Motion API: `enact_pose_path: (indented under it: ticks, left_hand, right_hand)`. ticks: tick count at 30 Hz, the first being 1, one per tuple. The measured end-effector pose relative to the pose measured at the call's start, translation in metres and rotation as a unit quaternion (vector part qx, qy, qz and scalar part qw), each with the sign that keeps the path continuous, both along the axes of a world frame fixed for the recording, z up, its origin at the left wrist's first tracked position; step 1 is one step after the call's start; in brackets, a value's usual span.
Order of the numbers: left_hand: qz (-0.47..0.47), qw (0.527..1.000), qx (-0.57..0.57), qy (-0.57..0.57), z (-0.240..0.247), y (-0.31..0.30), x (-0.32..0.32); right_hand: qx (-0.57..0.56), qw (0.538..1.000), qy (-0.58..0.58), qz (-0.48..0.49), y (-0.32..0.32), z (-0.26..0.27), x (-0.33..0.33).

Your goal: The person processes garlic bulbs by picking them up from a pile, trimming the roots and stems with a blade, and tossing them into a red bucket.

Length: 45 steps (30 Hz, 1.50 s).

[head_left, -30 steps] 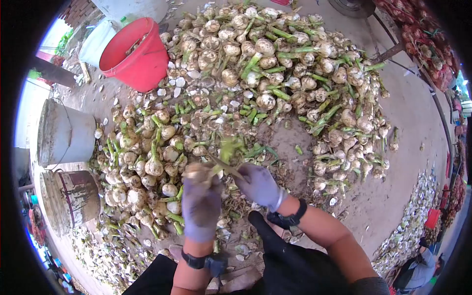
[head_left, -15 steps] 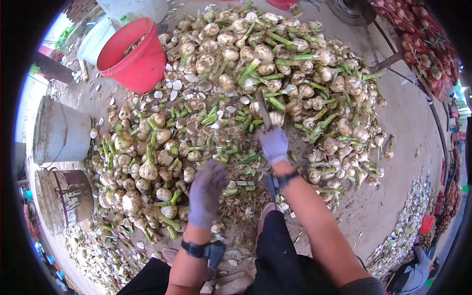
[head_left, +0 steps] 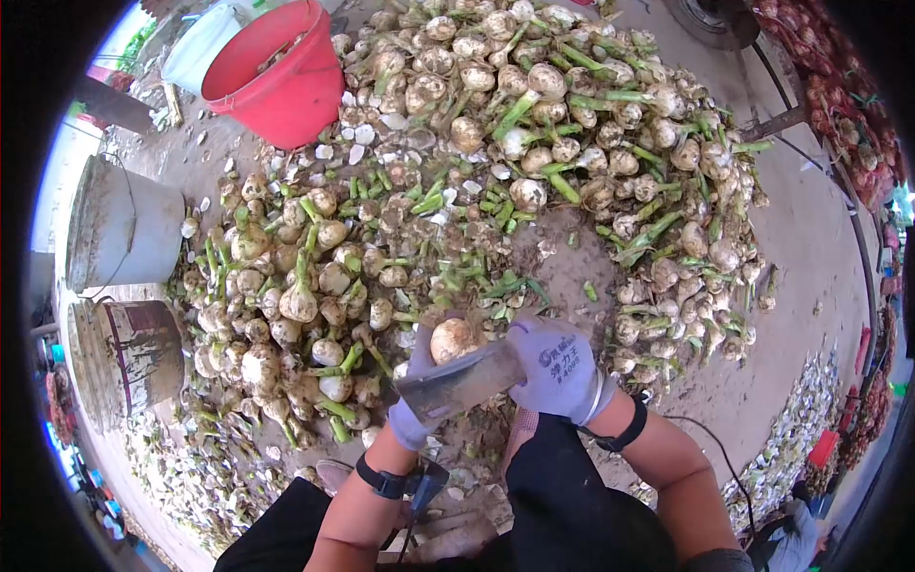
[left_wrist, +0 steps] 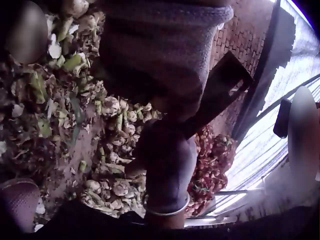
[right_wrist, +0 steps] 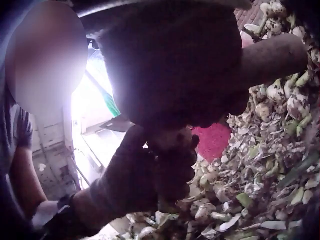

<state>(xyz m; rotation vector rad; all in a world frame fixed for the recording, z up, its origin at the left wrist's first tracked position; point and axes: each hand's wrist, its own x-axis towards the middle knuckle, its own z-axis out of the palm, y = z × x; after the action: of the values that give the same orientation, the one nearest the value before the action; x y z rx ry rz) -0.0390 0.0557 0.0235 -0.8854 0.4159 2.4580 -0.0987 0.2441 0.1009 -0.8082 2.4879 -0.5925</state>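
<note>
Both hands wear pale purple gloves. In the head view the left hand (head_left: 412, 412) holds a round whitish bulb (head_left: 456, 340), partly hidden behind a wide knife blade (head_left: 457, 383). The right hand (head_left: 564, 370) grips the knife at its right end, the blade slanting across the front of the left palm. The left wrist view shows the right hand (left_wrist: 172, 167) dark, with the blade (left_wrist: 222, 87) sticking out above it. In the right wrist view the left hand (right_wrist: 145, 175) is in shadow around the bulb (right_wrist: 172, 137).
Stemmed bulbs lie in a left pile (head_left: 297, 303) and a larger pile (head_left: 624, 162) at the upper right, with cut green stems between them. A red bucket (head_left: 300, 91) and a white bucket (head_left: 143, 224) stand left. Red net bags (head_left: 843, 114) are at the upper right.
The right hand has come back with the knife from the upper pile toward the body. The left hand, lower now, holds a bulb beside the blade.
</note>
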Motion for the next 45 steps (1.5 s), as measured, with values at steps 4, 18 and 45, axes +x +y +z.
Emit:
enact_pose_path:
  ticks: [4, 18, 45]
  left_hand:
    - [-0.02, 0.994, 0.014, 0.106, 0.024, 0.003, 0.012]
    - [-0.03, 0.877, -0.438, 0.197, 0.046, 0.0, -0.009]
    - [-0.359, 0.376, -0.844, 0.133, -0.003, -0.155, -0.238]
  right_hand:
    - [-0.087, 0.994, 0.073, 0.004, 0.009, -0.043, 0.014]
    - [-0.247, 0.825, -0.399, -0.315, 0.001, -0.095, 0.03]
    - [-0.065, 0.919, -0.223, -0.319, 0.008, -0.119, -0.052]
